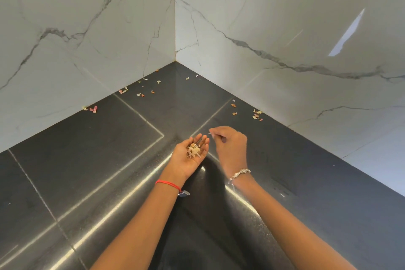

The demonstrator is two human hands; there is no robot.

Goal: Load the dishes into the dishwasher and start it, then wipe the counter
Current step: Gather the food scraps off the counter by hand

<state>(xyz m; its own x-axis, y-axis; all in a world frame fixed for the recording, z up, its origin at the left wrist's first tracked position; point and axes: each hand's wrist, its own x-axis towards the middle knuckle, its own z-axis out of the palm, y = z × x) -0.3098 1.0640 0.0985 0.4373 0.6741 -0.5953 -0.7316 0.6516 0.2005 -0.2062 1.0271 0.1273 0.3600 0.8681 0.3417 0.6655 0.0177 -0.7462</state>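
**Left hand** [190, 155]: one. Palm up, over the middle of the tabletop [87, 160]. My fingers [198, 139] lie side by side, nearly straight and only lightly cupped, pointing far. They carry one pile [193, 151] of pale and tan peelings resting in the palm. The pieces are too tangled to count.

**Right hand** [230, 144]: one. Just right of the left, knuckles up. My fingers [215, 130] are curled in, thumb and forefinger tips pressed together on one thin pale sliver [210, 133]. This sits just beyond my left fingertips. I cannot tell whether the two hands touch.

**Tabletop**: one, dark, glossy and seamed. It fills the near half of the scene under both arms and runs far into a corner between two walls [87, 28] of white veined marble.

**Scraps, loose on the tabletop**:
- Along the left wall: one pink-and-green bit [93, 108] nearest me, then about four small clusters farther along [123, 91].
- Near the far corner: a few single flecks [187, 78].
- Along the right wall: one cluster [257, 114] and two brown bits just left of it [233, 105].

All lie well apart from my hands.

**Wrists**: one red thread [168, 184] on the left, and one silver bracelet [240, 173] on the right.
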